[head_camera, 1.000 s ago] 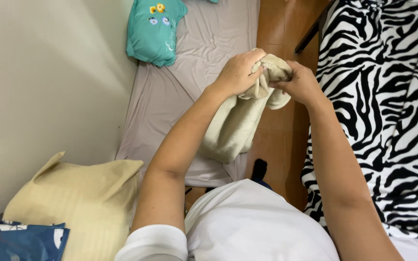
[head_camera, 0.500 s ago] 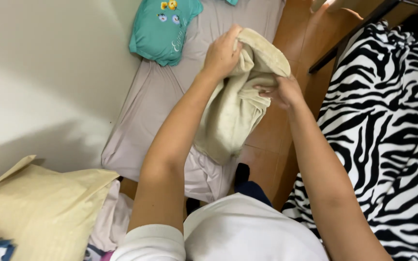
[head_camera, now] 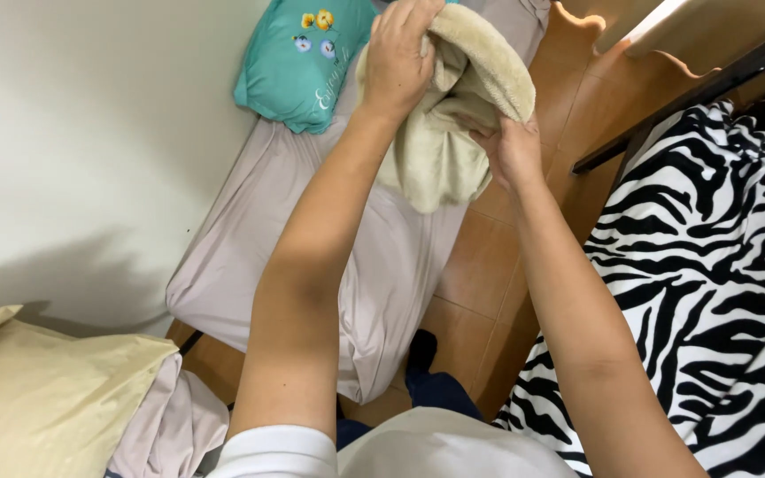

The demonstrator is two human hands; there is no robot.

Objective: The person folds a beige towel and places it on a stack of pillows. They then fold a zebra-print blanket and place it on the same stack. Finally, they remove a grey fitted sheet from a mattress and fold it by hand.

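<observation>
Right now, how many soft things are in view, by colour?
Cream towel, held in left hand and right hand: 1
Teal pillow: 1
Yellow pillow: 1
Zebra blanket: 1
Total: 4

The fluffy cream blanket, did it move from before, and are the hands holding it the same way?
Both hands lifted the cream blanket higher and further out over the narrow bed. The left hand now grips its top edge from above, while the right hand holds it from underneath. Neither hand let go. The teal pillow, the zebra-striped cover and the yellow pillow lie as before.
</observation>
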